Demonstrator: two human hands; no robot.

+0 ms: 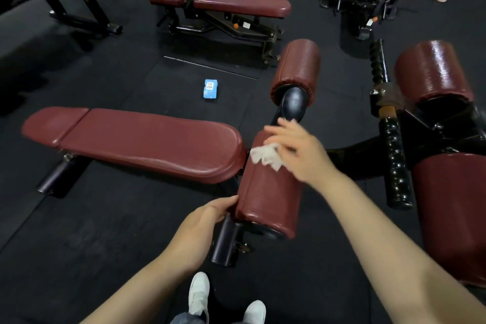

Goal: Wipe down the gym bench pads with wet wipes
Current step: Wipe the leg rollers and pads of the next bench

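Black rubber floor (pixel 110 218) runs under a gym full of maroon-padded gear. A flat bench (pixel 136 142) lies across the middle, and just past its near end stands a roller pad (pixel 268 192) on a black post. The right hand (pixel 297 150) presses a crumpled white wipe (pixel 265 156) against the top of that roller, fingers closed over the wipe; the hand is blurred. The left hand (pixel 207 221) grips the roller's lower edge, fingers curled onto it. A second roller (pixel 297 71) sits farther along the same post, with two larger ones at the right. A blue wipe pack (pixel 210 89) lies on the floor beyond the bench, well apart from both hands. Another bench (pixel 223 2) stands behind it. White shoes (pixel 200 292) show at the bottom.
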